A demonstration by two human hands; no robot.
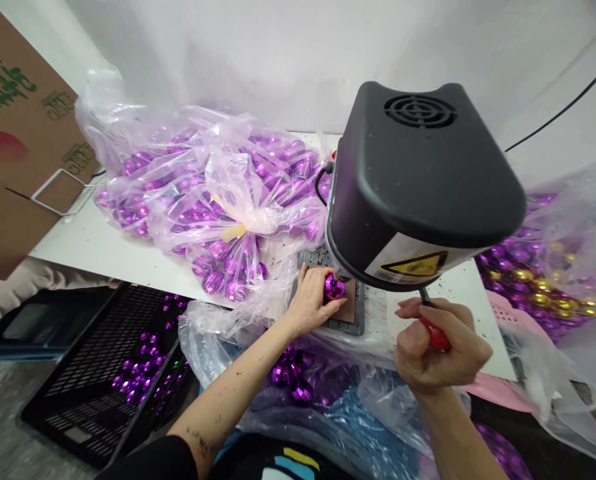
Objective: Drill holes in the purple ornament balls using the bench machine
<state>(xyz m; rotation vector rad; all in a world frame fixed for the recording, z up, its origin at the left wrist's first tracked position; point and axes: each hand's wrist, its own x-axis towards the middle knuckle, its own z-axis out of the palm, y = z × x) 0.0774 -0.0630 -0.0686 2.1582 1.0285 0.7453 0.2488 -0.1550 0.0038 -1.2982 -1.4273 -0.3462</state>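
Your left hand (311,300) is pinching a purple ball (335,287) over the gray plate (357,325), seven o'clock from the black machine (438,167), seemingly steadying it; your right hand (443,347), at six o'clock, is wrapping around the red handle (435,335), probably for firm control.

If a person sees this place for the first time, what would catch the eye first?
Probably the bulky black machine head with its yellow warning label, right of centre above the table. Next, the clear plastic bags full of shiny purple balls, left of it. Then the purple ball in the left hand's fingers, beneath the machine.
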